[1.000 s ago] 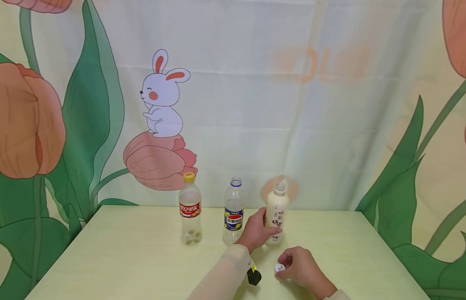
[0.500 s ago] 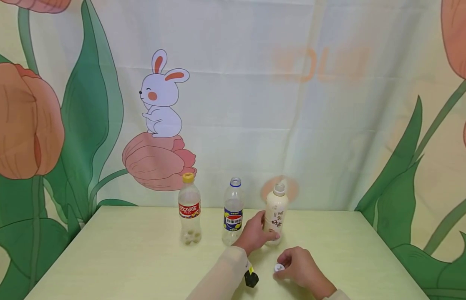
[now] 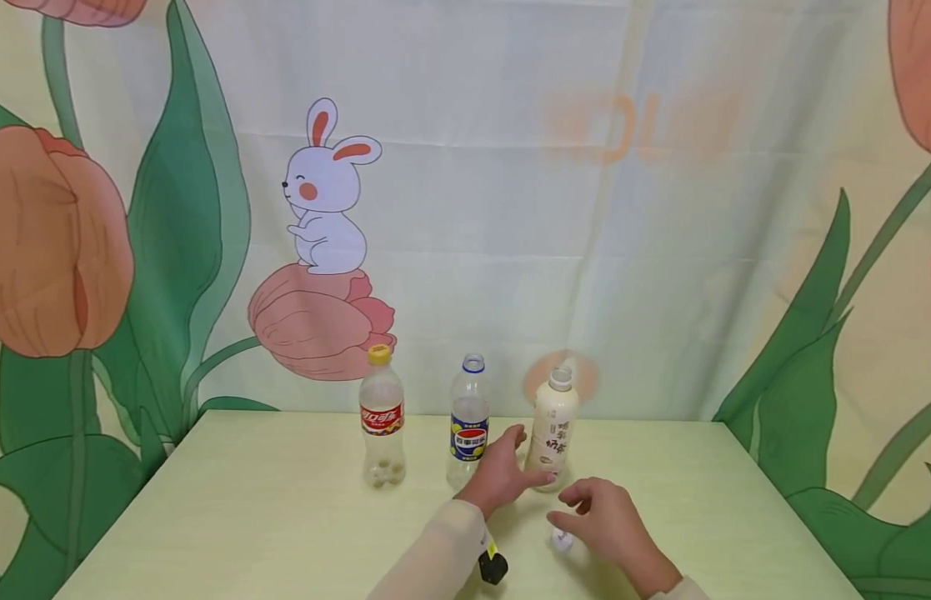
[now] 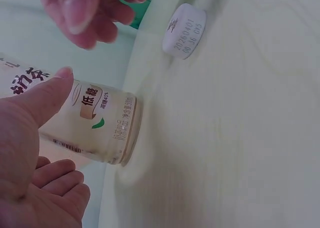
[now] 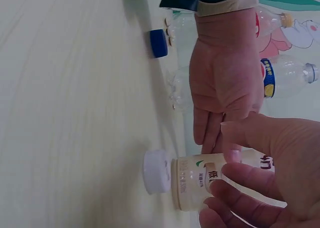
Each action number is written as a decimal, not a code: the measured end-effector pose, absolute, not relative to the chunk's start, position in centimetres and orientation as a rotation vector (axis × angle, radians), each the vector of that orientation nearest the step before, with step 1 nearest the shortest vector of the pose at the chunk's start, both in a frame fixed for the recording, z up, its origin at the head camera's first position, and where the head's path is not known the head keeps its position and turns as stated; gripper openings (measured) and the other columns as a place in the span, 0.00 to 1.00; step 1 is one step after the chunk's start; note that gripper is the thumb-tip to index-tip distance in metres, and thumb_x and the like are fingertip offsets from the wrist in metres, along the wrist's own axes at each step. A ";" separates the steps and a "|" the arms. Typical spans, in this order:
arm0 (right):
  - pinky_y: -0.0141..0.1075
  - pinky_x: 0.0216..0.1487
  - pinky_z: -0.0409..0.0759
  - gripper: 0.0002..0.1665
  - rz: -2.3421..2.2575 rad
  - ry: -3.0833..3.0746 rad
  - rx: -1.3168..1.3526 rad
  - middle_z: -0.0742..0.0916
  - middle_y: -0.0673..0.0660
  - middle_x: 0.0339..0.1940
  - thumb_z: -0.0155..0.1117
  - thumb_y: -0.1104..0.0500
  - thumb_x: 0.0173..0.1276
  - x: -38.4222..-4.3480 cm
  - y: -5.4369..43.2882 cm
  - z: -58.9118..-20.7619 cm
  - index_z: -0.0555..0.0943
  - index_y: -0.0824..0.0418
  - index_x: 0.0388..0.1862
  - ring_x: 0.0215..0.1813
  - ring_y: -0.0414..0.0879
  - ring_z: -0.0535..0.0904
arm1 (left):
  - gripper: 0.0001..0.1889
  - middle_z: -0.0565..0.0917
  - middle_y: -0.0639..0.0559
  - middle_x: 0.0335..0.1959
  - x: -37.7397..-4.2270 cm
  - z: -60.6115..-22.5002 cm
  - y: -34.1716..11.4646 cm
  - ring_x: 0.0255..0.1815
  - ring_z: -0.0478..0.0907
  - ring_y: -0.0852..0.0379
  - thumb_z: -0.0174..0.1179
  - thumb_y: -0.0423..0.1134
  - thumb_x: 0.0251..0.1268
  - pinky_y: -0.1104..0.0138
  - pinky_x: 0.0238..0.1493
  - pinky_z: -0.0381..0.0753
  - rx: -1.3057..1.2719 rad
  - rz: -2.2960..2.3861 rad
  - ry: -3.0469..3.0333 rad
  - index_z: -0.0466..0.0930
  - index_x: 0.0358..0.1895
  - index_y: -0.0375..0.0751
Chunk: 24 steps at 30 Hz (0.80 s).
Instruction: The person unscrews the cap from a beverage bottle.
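Observation:
A milk tea bottle (image 3: 553, 429) with an uncapped neck stands upright at the right of the bottle row. Beside its lower part is my left hand (image 3: 503, 477), thumb and fingers spread apart and not wrapped round it; whether the thumb touches the bottle I cannot tell. A white bottle cap (image 4: 184, 31) lies on the table in front of the bottle. Just over the cap hovers my right hand (image 3: 608, 521), its fingers loosely bent with nothing between them. In the right wrist view the cap shows apart from the right fingertips.
An uncapped Pepsi bottle (image 3: 469, 437) stands left of the left hand. Further left is a Coca-Cola bottle (image 3: 382, 421) with a yellow cap and several round pieces at its bottom. A blue cap (image 5: 158, 43) lies on the table. A printed curtain (image 3: 465, 208) hangs behind.
My right hand has let go of the white cap and lifted slightly. My left hand has loosened from the milk tea bottle and drawn a little to the left.

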State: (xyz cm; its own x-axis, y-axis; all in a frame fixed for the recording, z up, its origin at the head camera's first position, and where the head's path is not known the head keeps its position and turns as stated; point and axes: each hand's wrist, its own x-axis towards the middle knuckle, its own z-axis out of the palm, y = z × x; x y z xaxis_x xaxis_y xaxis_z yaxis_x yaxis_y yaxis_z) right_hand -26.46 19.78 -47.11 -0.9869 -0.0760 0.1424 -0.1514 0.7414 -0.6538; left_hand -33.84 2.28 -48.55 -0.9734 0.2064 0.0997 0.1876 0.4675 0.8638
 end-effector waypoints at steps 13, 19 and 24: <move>0.29 0.36 0.82 0.11 1.244 -2.695 0.192 0.89 0.48 0.29 0.80 0.53 0.59 -25.8 19.0 -46.0 0.87 0.57 0.33 0.32 0.38 0.83 | 0.42 0.74 0.38 0.72 -31.3 -47.3 0.4 0.73 0.72 0.39 0.76 0.48 0.59 0.45 0.72 0.73 0.473 1.378 2.693 0.67 0.73 0.35; 0.28 0.35 0.82 0.11 1.349 -2.655 0.227 0.90 0.49 0.30 0.80 0.54 0.59 -25.5 18.5 -45.9 0.87 0.58 0.34 0.32 0.39 0.84 | 0.39 0.77 0.39 0.70 -30.2 -46.8 -0.8 0.70 0.75 0.40 0.75 0.49 0.60 0.48 0.70 0.76 0.571 1.312 2.689 0.70 0.71 0.35; 0.28 0.35 0.83 0.10 1.394 -2.630 0.262 0.91 0.51 0.31 0.80 0.56 0.59 -25.2 18.4 -45.8 0.87 0.59 0.33 0.32 0.39 0.85 | 0.35 0.80 0.42 0.67 -29.1 -46.6 -2.3 0.68 0.78 0.42 0.73 0.48 0.62 0.51 0.69 0.78 0.688 1.336 2.666 0.73 0.69 0.36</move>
State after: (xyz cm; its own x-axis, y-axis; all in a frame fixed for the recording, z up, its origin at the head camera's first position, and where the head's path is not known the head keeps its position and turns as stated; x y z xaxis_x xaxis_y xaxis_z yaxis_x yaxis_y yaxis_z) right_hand -25.16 18.38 -45.76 -0.9730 -0.0817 0.2161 -0.2247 0.5520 -0.8030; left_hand -29.06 -2.34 -46.57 -0.8958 0.4264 0.1253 0.3556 0.5184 0.7777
